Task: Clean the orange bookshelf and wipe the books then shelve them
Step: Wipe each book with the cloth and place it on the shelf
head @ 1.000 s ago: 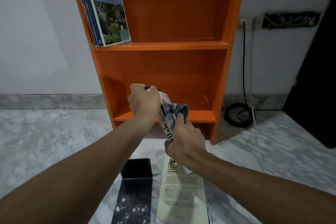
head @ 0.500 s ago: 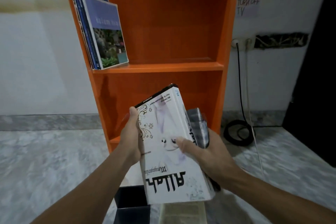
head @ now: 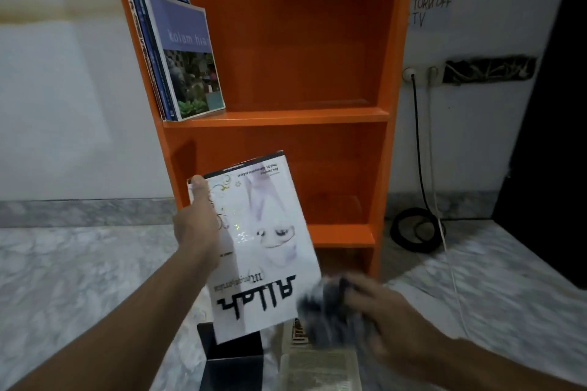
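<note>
The white book [head: 263, 247] is off the floor, held upright in front of the lower compartment of the orange bookshelf [head: 286, 41]. Its cover faces the camera upside down, with large black lettering near the bottom edge. The left hand [head: 197, 225] grips it along its left edge, thumb laid on the cover near the top corner and the other fingers hidden behind.

Just beside the book's lower right corner, the right hand [head: 390, 317] clutches a bunched grey cloth [head: 330, 305]. Both are smeared by motion, so I cannot tell whether the cloth touches the book.

On the shelf above, a small row of books [head: 184, 54] leans against the left side wall. The front 1 has a blue cover with a garden photo.

Below the held book, 2 more lie on the marble floor [head: 79, 279]: a black book [head: 232, 355] and, to its right, a pale book [head: 320, 368] partly under the cloth.

To the right of the bookshelf, a black cable [head: 416, 228] runs down the wall from a wall socket [head: 422, 74] and coils on the floor. A paper note [head: 432, 0] is stuck to the wall higher up.
</note>
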